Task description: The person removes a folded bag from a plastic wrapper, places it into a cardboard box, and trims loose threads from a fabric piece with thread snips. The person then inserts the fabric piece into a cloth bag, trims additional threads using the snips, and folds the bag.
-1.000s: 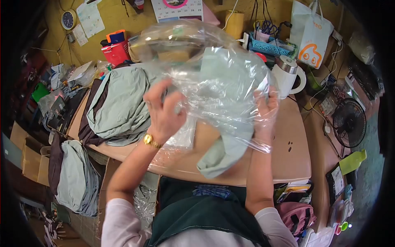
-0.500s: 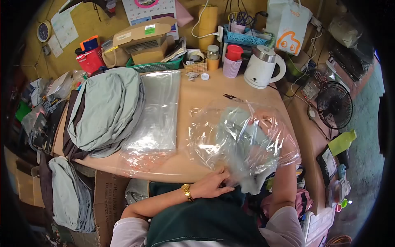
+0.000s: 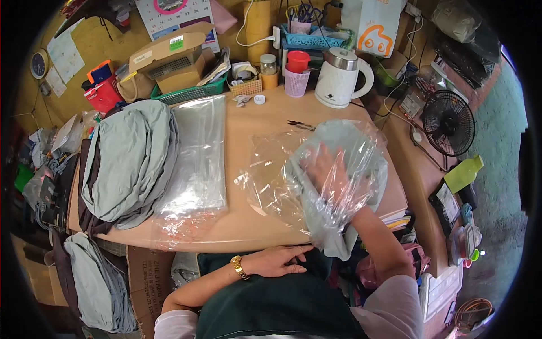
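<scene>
A pale grey-green folded cloth (image 3: 310, 169) lies inside a clear plastic bag (image 3: 271, 169) at the right half of the table. My right hand (image 3: 327, 172) is spread flat on the cloth, with clear plastic over at least part of it. The open end of the bag and a corner of cloth hang over the table's front edge. Beside that corner, my left hand (image 3: 279, 261) rests at the table edge with fingers stretched out, holding nothing. A gold watch (image 3: 239, 268) is on the left wrist.
Flat clear bags (image 3: 197, 152) lie mid-table, beside a pile of grey-green cloth items (image 3: 130, 161). Dark snips (image 3: 301, 125) lie behind the bag. A white kettle (image 3: 337, 79), cups and baskets line the back. A fan (image 3: 449, 123) stands at right.
My right hand has moved left and pressed flat over the cloth, which is now spread wider in the bag. My left hand has come away from the bag's edge. The view has shifted slightly.
</scene>
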`<action>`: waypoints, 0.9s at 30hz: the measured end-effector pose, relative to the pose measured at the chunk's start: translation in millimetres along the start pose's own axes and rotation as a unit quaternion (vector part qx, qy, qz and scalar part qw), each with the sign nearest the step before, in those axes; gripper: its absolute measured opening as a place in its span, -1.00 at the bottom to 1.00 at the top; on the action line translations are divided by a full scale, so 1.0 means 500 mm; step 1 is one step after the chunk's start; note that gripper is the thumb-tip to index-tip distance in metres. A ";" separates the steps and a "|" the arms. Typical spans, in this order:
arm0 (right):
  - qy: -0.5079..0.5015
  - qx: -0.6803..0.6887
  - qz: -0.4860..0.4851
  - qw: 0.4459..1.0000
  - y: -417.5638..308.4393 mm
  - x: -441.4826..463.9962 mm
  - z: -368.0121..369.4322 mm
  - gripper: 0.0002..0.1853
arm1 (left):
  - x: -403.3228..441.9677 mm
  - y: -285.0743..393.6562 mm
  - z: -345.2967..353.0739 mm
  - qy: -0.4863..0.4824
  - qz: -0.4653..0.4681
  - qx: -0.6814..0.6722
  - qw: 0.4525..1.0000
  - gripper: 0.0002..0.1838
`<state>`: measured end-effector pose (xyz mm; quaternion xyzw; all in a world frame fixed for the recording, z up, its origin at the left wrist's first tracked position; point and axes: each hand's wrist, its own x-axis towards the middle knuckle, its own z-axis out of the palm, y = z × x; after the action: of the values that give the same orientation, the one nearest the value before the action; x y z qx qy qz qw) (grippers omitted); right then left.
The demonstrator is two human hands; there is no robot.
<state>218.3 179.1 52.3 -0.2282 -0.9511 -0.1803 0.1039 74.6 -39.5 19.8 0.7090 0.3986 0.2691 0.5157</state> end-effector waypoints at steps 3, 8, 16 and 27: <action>-0.019 0.054 0.010 0.998 -0.023 -0.015 0.060 -0.40 | -0.006 0.016 -0.014 -0.017 -0.051 0.014 0.998 -0.45; -0.225 0.268 0.076 0.934 -0.055 0.033 0.011 -0.31 | -0.038 0.142 -0.127 -0.149 -0.209 0.024 0.966 -0.66; -0.024 0.096 0.063 0.993 -0.199 0.034 0.128 -0.23 | 0.100 0.243 -0.209 0.305 0.110 0.385 0.864 -0.25; -0.159 0.120 0.080 0.977 -0.211 0.084 0.102 -0.15 | 0.308 0.146 -0.094 0.214 0.173 0.325 0.905 -0.89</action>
<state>126.0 128.0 -13.6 -0.3148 -0.9490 -0.0174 -0.0082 141.2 103.6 99.4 0.8205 0.4358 0.3547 0.1050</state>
